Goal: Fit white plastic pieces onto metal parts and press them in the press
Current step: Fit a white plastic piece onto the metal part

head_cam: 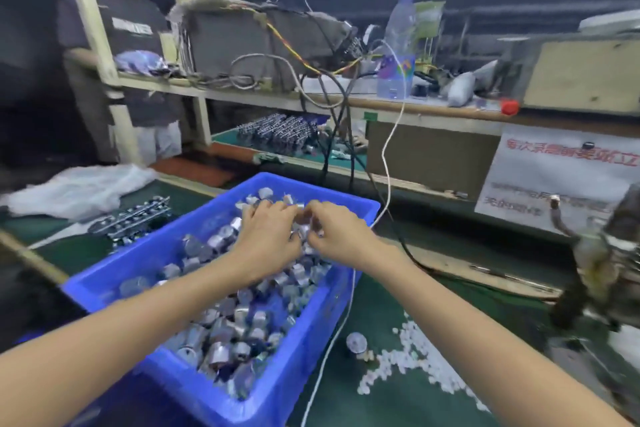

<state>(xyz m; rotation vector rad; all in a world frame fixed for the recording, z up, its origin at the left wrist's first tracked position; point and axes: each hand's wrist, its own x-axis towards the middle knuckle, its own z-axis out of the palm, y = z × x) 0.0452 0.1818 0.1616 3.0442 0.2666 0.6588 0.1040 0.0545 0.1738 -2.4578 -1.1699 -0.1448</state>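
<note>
Shiny, squat metal cylinders (242, 319) filled a blue plastic bin (304, 350) on the green counter (398, 402); small white plastic pieces (412, 354) lay scattered to its right. The left hand (268, 236) and right hand (341, 236) reached palm-down to the bin's far end, fingers curled among cylinders; what either grip held, I could not tell.

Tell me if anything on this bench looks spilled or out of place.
The white plastic pieces lie strewn loose across the green mat to the right of the blue bin, in no container. One metal part sits alone on the mat beside them, outside the bin that holds the rest.
</note>
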